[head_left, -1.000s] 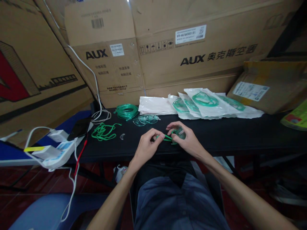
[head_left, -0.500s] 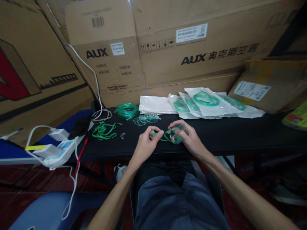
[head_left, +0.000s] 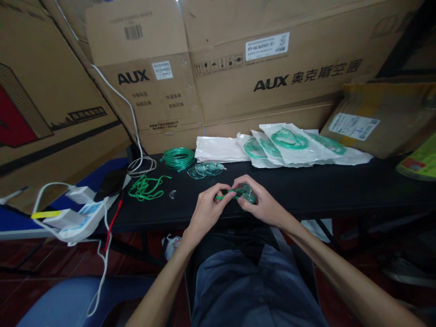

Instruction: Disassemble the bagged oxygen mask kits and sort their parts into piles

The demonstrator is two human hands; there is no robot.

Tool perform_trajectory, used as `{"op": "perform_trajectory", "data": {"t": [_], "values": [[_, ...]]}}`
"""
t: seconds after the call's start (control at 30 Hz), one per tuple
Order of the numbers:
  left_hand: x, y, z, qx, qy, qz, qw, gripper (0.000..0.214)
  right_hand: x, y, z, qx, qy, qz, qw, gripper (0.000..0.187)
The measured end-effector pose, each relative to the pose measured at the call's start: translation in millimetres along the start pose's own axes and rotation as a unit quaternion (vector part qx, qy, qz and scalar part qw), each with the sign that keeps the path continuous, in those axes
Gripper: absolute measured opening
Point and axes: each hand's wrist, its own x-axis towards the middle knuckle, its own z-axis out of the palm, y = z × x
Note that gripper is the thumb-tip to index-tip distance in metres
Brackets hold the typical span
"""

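Between thumb and fingers, my left hand (head_left: pixel 211 204) pinches a thin green elastic strap (head_left: pixel 220 197). My right hand (head_left: pixel 259 200) is closed around a clear green oxygen mask (head_left: pixel 248 192), partly covered by the fingers. Both hands' fingertips meet at the mask's edge, where the strap runs; whether it is threaded there I cannot tell. Left of my hands lie a heap of green straps (head_left: pixel 146 188) and a small clear plastic piece (head_left: pixel 172 194). Beyond them are more clear masks (head_left: pixel 206 170) and coiled green tubing (head_left: pixel 177 158).
White packets with green tubing (head_left: pixel 289 144) and flat white bags (head_left: pixel 220 149) lie along the back of the black table (head_left: pixel 306 193). Large cardboard boxes (head_left: pixel 225 102) stand behind. A smaller box (head_left: pixel 378 125) is at right. At left sit a power strip (head_left: pixel 90 220), cables and a phone (head_left: pixel 111 184).
My right hand has moved left with the mask, up against my left hand. The fingertips now touch, and less of the strap shows between them. The view has shifted slightly.
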Motion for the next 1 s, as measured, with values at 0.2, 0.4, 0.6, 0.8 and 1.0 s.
{"op": "perform_trajectory", "data": {"t": [0.2, 0.4, 0.6, 0.8, 1.0], "values": [[1, 4, -0.9, 0.020, 0.035, 0.030, 0.999, 0.021, 1, 1, 0, 0.000, -0.003, 0.006, 1.000, 0.019], [-1, 0, 0.1, -0.006, 0.065, -0.036, 0.997, 0.026, 1, 5, -1, 0.049, 0.027, 0.072, 0.996, 0.015], [0, -11, 0.5, -0.072, 0.131, -0.099, 0.984, 0.030, 2, 6, -1, 0.115, 0.068, 0.115, 0.984, 0.016], [3, -22, -3.1, -0.189, 0.217, -0.145, 0.947, 0.024, 1, 16, -4, 0.224, 0.120, 0.129, 0.959, 0.013], [5, -13, -9.3, -0.143, 0.177, -0.093, 0.969, 0.026, 0, 19, -4, 0.215, 0.111, 0.146, 0.959, 0.017]]}}
